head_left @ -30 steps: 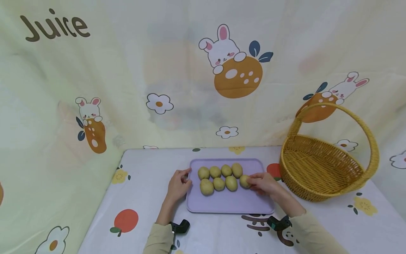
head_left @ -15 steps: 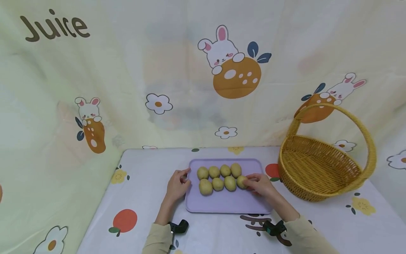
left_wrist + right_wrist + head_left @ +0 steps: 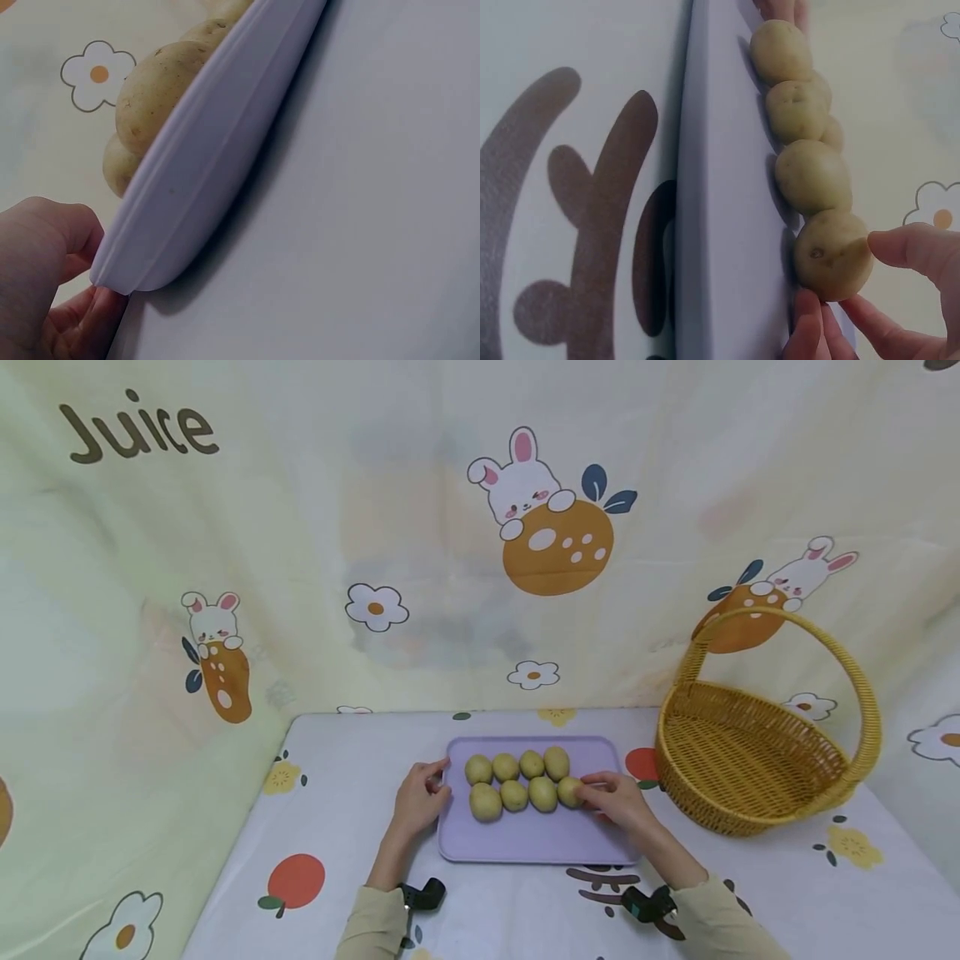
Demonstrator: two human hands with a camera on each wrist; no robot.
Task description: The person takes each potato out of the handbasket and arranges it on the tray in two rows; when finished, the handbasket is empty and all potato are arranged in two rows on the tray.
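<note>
A lilac tray [image 3: 532, 845] holds several potatoes in two rows. At its left edge my left hand [image 3: 420, 795] grips the rim; in the left wrist view the tray's rim [image 3: 176, 199] passes between thumb and fingers. My right hand [image 3: 621, 802] is at the right end of the front row, holding a potato [image 3: 568, 792] with its fingertips. In the right wrist view the thumb touches one side of that potato [image 3: 832, 256] and fingers lie along its lower side. It sits against the neighbouring potato [image 3: 813, 177]. The back row is partly hidden there.
A yellow wicker basket [image 3: 750, 760] with a tall handle stands to the right of the tray. A patterned cloth [image 3: 360, 752] covers the table, and a printed curtain [image 3: 420, 510] hangs behind it.
My right hand has moved left with its potato, which has gone from standing apart to touching the front row's end. The left hand stays at the tray's edge.
</note>
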